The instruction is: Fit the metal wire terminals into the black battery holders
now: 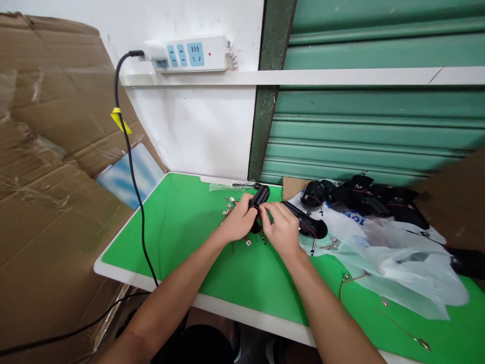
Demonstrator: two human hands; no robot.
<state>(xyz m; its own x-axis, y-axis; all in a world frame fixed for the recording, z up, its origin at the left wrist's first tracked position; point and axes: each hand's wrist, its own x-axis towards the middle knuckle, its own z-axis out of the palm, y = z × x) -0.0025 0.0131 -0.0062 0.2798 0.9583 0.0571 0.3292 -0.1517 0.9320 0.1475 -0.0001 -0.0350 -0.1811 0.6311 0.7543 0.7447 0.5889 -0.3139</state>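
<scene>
Our forearms (pixel 185 278) frame left hand (pixel 238 219) clamped on black housing (pixel 261 195), right hand (pixel 282 227) pinching, apparently, wire (pixel 261 234): likely wiring, next needs steadiness.

We see bright, even light across the table (pixel 242 275), with dimness beneath it. Our view stretches and softens toward the edges.

Above the green mat (pixel 170 242), left hand (pixel 238 220) hides the middle of the black housing (pixel 260 196), and whatever the right hand (pixel 282 227) has at its fingertips is too small to make out. Cardboard sheet (pixel 45 151) left of the mat and roller shutter (pixel 379 108) behind it both run out of frame. Toward the mat's cut-off right end, plastic bag (pixel 417 273) shows only part of its blue print (pixel 346 216); dark part (pixel 470 263) beyond is blurred, cropped.
</scene>
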